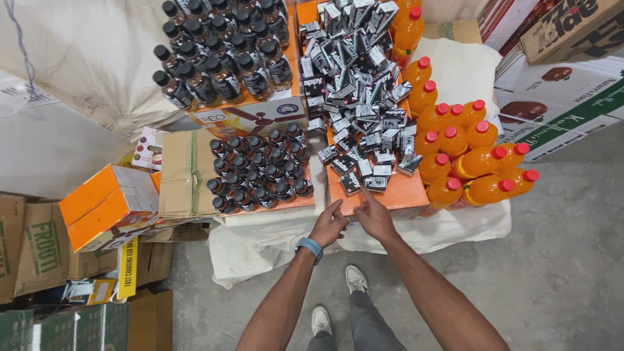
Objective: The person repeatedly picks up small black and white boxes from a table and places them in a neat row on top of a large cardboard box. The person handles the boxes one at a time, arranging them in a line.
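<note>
At the far left lie flattened brown cartons, and just right of them an orange and white box (107,205) sits tilted on the pile. Next comes a small tray of dark-capped bottles (259,174), with a larger batch of dark bottles (221,55) farther off on a printed carton. The left hand (328,224), a blue watch on its wrist, reaches toward the near edge of the orange tray (396,195); its grip is released, fingers spread, the fingertips at the tray's near left corner, holding nothing. The right hand (376,218) lies just beside it, also released, fingertips touching the tray's near rim. The heap of small black and white cartons (361,104) lies on that tray, directly beyond both hands, the tray's long axis running away from the person; the right hand is slightly nearer the closest cartons. Farther right stand orange bottles with red caps (468,156), some upright, some lying over, on white cloth.
</note>
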